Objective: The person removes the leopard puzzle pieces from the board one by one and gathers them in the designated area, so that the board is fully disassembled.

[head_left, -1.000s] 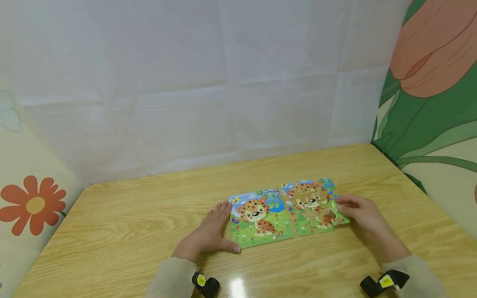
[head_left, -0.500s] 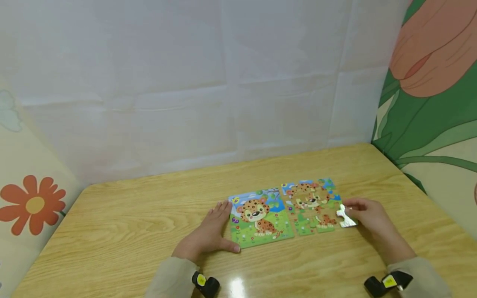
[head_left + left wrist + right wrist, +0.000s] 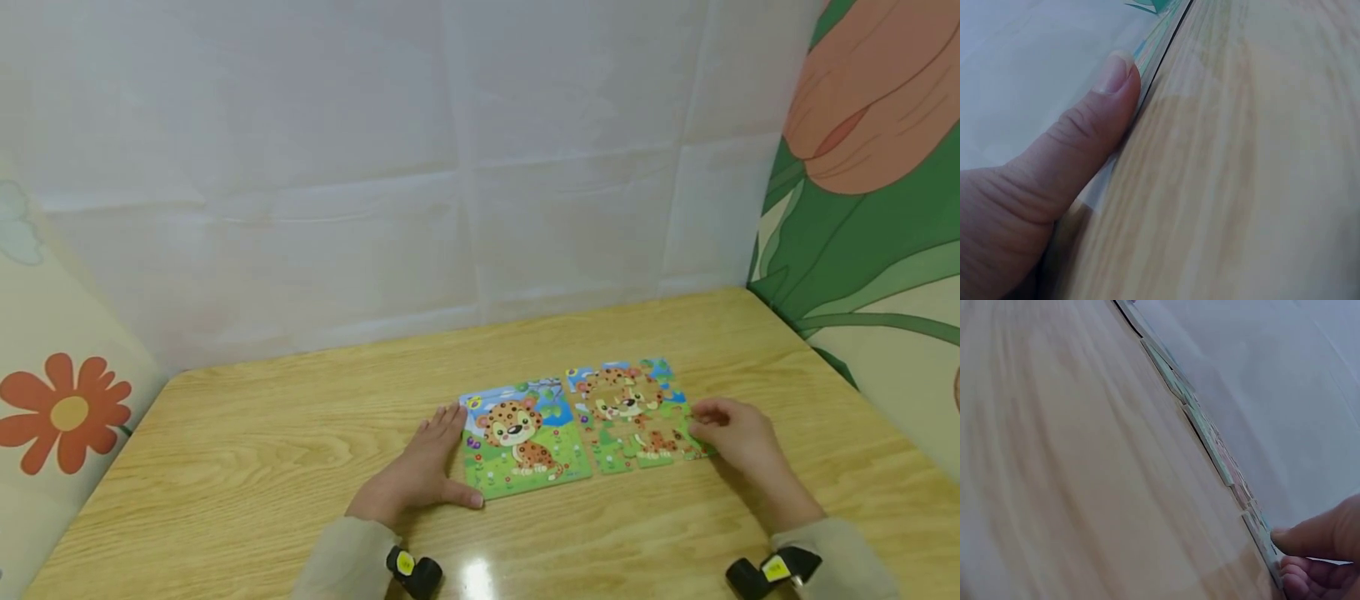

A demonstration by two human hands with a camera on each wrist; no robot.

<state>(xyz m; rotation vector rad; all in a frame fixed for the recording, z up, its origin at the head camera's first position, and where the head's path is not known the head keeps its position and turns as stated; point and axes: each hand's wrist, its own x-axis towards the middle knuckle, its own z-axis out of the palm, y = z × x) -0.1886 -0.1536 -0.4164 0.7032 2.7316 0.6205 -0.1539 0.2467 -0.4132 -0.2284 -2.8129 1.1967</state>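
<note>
A square picture board [image 3: 525, 442] with a cartoon leopard lies flat on the table. My left hand [image 3: 420, 467] rests at its left side, fingers spread, the thumb touching the near left corner; the left wrist view shows that thumb [image 3: 1104, 94] against the board's edge. Right of the board lies a leopard jigsaw puzzle [image 3: 626, 408], its pieces laid close with small gaps. At its near right corner my right hand [image 3: 738, 433] pinches a green puzzle piece [image 3: 703, 451] between thumb and fingers. In the right wrist view the thumb sits on this corner piece [image 3: 1259, 540].
The wooden table [image 3: 262, 467] extends around both pictures. A white cloth [image 3: 337, 167] hangs behind its far edge. Painted walls, with a red flower [image 3: 71, 412] at left and a tulip [image 3: 870, 100] at right, flank it.
My right hand drew the corner piece slightly right and tilted it, so it glinted white. Now the piece lies lower and flatter, back against the puzzle's corner. The left hand stayed put.
</note>
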